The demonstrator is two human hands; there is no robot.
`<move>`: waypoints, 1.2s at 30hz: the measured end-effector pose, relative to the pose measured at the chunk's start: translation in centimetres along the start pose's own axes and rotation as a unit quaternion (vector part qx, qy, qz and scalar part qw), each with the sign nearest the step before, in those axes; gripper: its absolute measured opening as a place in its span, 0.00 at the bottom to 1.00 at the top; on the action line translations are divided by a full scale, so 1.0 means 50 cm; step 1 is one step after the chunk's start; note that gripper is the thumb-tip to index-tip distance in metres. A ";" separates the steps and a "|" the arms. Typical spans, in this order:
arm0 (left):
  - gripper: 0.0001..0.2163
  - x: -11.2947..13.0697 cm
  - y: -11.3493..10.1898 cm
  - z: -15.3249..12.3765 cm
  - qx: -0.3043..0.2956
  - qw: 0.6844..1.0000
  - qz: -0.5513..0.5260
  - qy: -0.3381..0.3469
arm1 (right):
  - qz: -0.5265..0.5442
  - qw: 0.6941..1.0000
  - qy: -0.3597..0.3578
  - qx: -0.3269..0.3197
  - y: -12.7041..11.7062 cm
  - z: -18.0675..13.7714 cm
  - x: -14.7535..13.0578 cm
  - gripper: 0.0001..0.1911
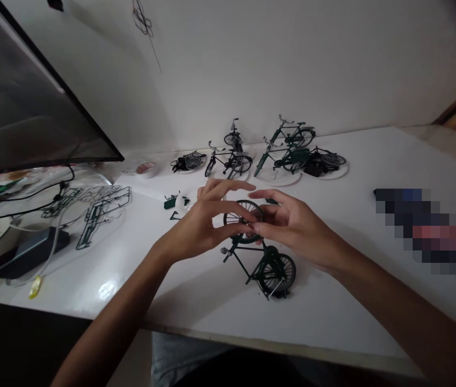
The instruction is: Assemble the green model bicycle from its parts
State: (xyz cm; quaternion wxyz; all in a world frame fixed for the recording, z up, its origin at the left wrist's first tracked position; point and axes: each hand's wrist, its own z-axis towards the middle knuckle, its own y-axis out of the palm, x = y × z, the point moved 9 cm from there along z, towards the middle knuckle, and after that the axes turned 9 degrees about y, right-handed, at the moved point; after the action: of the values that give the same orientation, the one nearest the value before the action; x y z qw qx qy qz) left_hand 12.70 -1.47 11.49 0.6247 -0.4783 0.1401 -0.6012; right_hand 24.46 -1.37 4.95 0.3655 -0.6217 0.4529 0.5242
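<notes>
A small dark green model bicycle (277,273) is on the white table, its rear wheel and kickstand nearest me. Both hands meet at its upper spoked wheel (232,217). My left hand (197,226) reaches in from the left, thumb and index finger closed at the wheel's hub. From the right, my right hand (300,228) pinches the same spot, its thumb near the hub and other fingers behind the wheel. The fingertips hide the hub and any small part between them. A grey handlebar end (224,251) shows below my left hand.
Several finished model bicycles (230,161) stand along the wall, with plates of loose parts (189,161) beside them. Green part frames (101,212), a dark box (30,252), cables and a monitor (30,86) are on the left. A tape roll (146,169) sits behind.
</notes>
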 end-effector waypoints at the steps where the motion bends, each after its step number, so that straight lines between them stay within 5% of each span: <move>1: 0.07 -0.003 -0.001 0.000 0.006 1.000 0.000 -0.005 | 0.003 1.000 -0.001 0.001 0.000 0.000 0.000 0.24; 6: 0.03 -0.019 -0.007 -0.005 0.045 0.999 0.006 -0.029 | 0.010 1.000 -0.006 0.018 -0.005 0.004 0.002 0.24; 11: 0.06 -0.012 0.012 -0.005 -0.001 1.000 -0.008 0.001 | 0.010 1.000 0.008 0.009 -0.001 0.009 0.009 0.25; 16: 0.03 -0.026 -0.013 -0.007 0.059 0.997 -0.044 -0.009 | -0.005 1.000 0.023 0.016 0.002 0.009 0.012 0.26; 21: 0.05 -0.027 0.008 -0.012 0.010 0.999 -0.048 0.004 | -0.002 0.999 0.035 0.013 0.002 0.014 0.025 0.28; 27: 0.03 -0.037 0.009 -0.013 0.052 0.997 -0.053 -0.016 | -0.006 0.999 0.028 0.017 0.001 0.017 0.028 0.26; 36: 0.05 -0.036 0.023 -0.018 0.004 0.999 -0.041 0.002 | -0.023 0.999 0.034 0.018 -0.003 0.014 0.028 0.24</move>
State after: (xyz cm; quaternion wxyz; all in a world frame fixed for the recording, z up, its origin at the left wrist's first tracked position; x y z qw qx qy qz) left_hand 12.32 -0.48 9.46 0.6008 -0.4804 0.1189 -0.6278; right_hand 24.42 -0.93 3.42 0.3731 -0.6429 0.4596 0.4861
